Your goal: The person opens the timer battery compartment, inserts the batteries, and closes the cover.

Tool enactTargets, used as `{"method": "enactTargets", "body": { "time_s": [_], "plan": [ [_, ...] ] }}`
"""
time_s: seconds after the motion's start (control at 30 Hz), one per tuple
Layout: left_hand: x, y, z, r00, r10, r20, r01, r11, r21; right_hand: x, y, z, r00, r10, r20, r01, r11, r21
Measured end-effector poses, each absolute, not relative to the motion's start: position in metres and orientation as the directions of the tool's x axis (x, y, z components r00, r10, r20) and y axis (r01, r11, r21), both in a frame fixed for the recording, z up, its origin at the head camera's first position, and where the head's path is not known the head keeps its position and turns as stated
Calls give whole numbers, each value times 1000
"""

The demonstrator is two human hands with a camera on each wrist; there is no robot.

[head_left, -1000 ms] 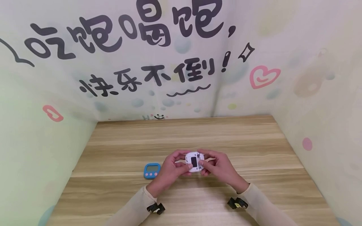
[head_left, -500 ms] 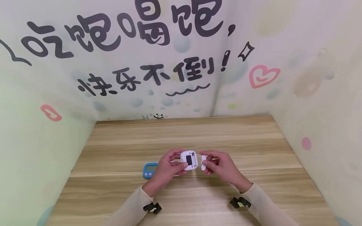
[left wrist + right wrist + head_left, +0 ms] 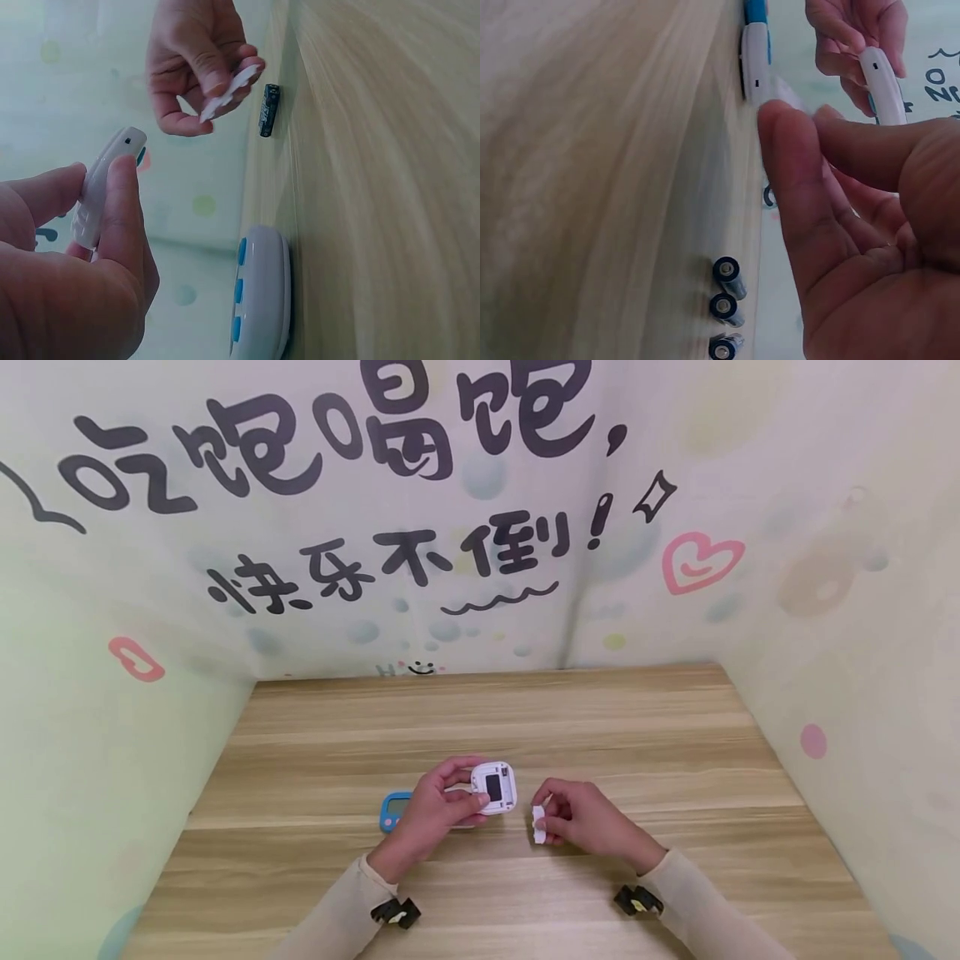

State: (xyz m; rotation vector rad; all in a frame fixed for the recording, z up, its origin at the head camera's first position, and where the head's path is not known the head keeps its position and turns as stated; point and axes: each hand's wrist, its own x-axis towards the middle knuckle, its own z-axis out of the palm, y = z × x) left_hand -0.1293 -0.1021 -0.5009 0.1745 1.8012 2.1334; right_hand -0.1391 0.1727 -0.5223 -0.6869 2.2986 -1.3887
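In the head view, my left hand (image 3: 432, 810) grips a white digital timer (image 3: 506, 777) by its left side, back face up. Its battery compartment lies uncovered, with a dark rectangle beside it. My right hand (image 3: 588, 818) pinches a small white battery cover (image 3: 538, 825) between thumb and fingers, apart from the timer and lower to its right. The left wrist view has the held timer (image 3: 105, 184) edge-on and the cover (image 3: 229, 94) at the right fingertips. A blue timer (image 3: 392, 810) with pink buttons lies on the table, partly hidden by my left hand.
Another white timer (image 3: 262, 292) with blue buttons lies on the wooden table (image 3: 480, 710), mostly behind my left hand in the head view. Three batteries (image 3: 725, 306) lie in a row in the right wrist view. Printed walls (image 3: 480, 635) enclose the table's back and sides.
The battery cover has come off the timer in my right hand, which has moved right and then down toward me. My left hand has shifted slightly left with the timer.
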Motion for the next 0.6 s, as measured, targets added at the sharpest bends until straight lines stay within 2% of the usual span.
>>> {"method": "enactTargets", "body": {
  "time_s": [0.2,0.43,0.6],
  "plan": [
    [-130,-103,-502,-934,334,-125,-182,-146,972,-137,170,-528,-800,-593,-92,-261,482,-836],
    [-131,-103,-502,-932,333,-140,-197,-144,970,-135,169,-529,-811,-580,-76,-375,614,-694],
    [-131,-103,-502,-931,340,-132,-189,-140,972,-133,168,-526,-808,-585,-75,-395,631,-667]
  ]
}}
